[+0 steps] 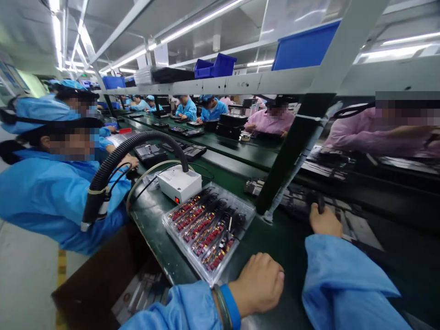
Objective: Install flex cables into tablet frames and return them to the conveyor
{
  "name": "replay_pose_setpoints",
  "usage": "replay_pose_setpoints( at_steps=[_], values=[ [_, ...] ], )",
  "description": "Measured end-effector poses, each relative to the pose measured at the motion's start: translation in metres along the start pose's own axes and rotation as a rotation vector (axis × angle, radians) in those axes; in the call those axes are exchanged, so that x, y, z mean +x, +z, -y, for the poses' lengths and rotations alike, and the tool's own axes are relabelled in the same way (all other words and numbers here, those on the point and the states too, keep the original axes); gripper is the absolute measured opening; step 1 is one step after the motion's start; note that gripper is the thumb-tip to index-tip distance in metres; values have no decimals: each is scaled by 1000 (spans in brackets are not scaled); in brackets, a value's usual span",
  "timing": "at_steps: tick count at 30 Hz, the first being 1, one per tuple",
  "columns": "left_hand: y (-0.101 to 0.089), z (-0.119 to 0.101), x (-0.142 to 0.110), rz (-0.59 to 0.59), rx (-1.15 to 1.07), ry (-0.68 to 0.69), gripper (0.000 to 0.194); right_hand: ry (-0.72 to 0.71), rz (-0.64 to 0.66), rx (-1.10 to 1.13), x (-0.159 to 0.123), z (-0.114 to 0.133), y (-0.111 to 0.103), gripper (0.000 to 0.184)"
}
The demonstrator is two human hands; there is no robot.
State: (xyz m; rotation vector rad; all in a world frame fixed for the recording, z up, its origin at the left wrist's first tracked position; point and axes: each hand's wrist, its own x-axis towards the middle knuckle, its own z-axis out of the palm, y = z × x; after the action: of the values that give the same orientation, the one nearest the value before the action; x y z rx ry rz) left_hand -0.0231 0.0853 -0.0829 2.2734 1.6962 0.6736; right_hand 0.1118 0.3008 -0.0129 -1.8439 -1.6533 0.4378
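My left hand [259, 284] rests on the green bench top, back up, with its fingers curled under. Whatever those fingers hold, if anything, is hidden. Just left of it lies a clear plastic tray [213, 274] with rows of small red-and-black parts [202, 224] and their dark leads. Farther out to the right, my right hand [325, 221] is closed against a small black rounded object [316, 200], whose kind I cannot make out. Around and beyond that hand lie flat grey and black pieces [357, 224], partly blurred and in shadow.
A white box [180, 183] with a lit red switch stands behind the tray, a black corrugated hose [137, 142] arching from it. A green post [292, 151] rises between my hands. A co-worker in blue [62, 183] sits at left; blue bins [305, 46] stand on the shelf.
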Motion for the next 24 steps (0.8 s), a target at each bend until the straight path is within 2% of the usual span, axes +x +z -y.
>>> replay_pose_setpoints(
  at_steps=[4,7,11,14,16,18,22,24],
  values=[
    [-3,-2,1,5,-9,19,23,-7,18,-111,-13,-17,-10,46],
    [-6,-4,-1,-3,-32,33,22,-37,93,-116,-53,-38,-23,40],
    [-8,-8,-4,-40,-73,94,20,-71,227,64,-122,-79,-32,44],
    [-7,-15,-8,-51,-113,142,19,-10,257,251,-149,-103,-32,41],
    [-6,-21,-11,-47,-142,174,19,53,244,333,-147,-106,-27,41],
    [-4,-26,-14,-23,-156,207,18,92,229,380,-129,-98,-16,41],
    [-1,-27,-15,62,-109,253,17,123,245,476,-71,-60,23,37],
    [0,-23,-13,78,-69,250,14,92,270,554,-46,-37,43,35]
  ],
)
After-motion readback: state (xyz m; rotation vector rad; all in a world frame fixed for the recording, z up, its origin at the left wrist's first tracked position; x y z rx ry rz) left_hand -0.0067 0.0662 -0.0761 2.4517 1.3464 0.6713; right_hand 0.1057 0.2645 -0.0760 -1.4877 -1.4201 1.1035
